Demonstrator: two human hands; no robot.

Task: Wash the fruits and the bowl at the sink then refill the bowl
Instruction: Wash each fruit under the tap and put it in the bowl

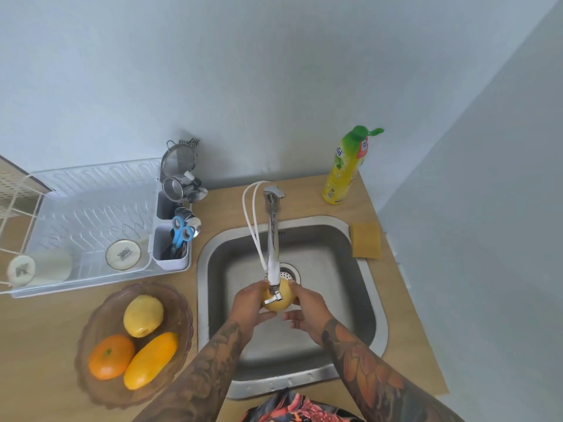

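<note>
Over the steel sink (pixel 359 300) I hold a round yellow fruit (pixel 285 300) right under the tap spout (pixel 273 248). My left hand (pixel 251 306) grips it from the left and my right hand (pixel 304 310) cups it from the right. The tap's end hides part of the fruit. On the wooden counter to the left stands a brown glass bowl (pixel 100 306) holding a yellow apple-like fruit (pixel 143 315), an orange (pixel 111 356) and a long yellow mango (pixel 150 360).
A white dish rack (pixel 91 205) with two upturned cups stands at the back left, with a cutlery holder (pixel 170 245) and blue scissors beside it. A yellow dish-soap bottle (pixel 345 169) and a sponge (pixel 365 240) sit right of the tap. Walls close off the back and right.
</note>
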